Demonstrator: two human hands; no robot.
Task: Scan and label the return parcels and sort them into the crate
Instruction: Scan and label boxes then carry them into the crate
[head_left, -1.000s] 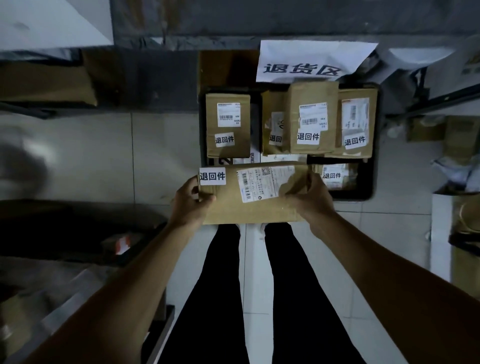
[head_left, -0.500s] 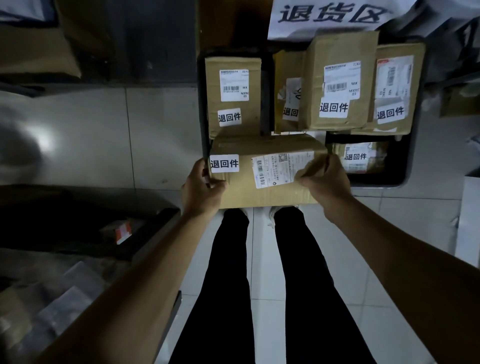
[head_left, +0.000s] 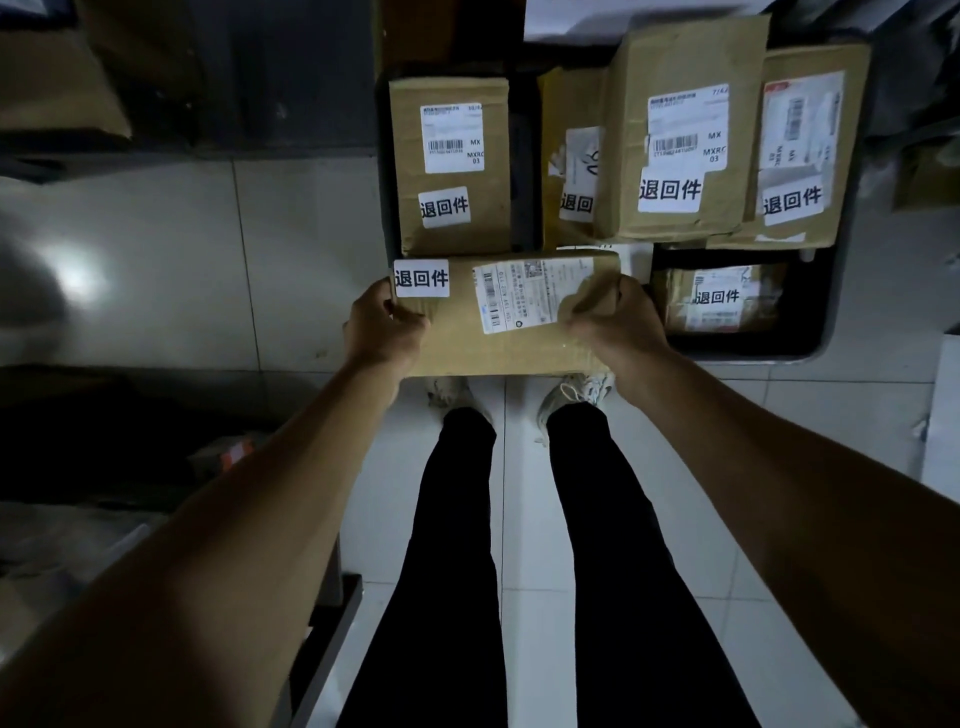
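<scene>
A flat brown cardboard parcel (head_left: 498, 348) with a white return sticker and a shipping label is held level over the near edge of the black crate (head_left: 826, 322). My left hand (head_left: 384, 327) grips its left end. My right hand (head_left: 618, 322) grips its right end, fingers over the top. Inside the crate several labelled brown parcels stand upright: one at the left (head_left: 452, 166), a tall one in the middle (head_left: 680, 130), one at the right (head_left: 800, 150). A smaller parcel (head_left: 722, 299) lies low at the crate's front right.
A white paper sign (head_left: 571, 15) hangs behind the crate. My legs and shoes (head_left: 571, 389) stand on the white tiled floor just before the crate. A dark shelf or table edge (head_left: 332, 639) with dim items is at the lower left. Cardboard (head_left: 62, 83) lies at upper left.
Both hands have carried the parcel forward and down toward the crate. The view has moved closer, so the crate and its parcels look larger.
</scene>
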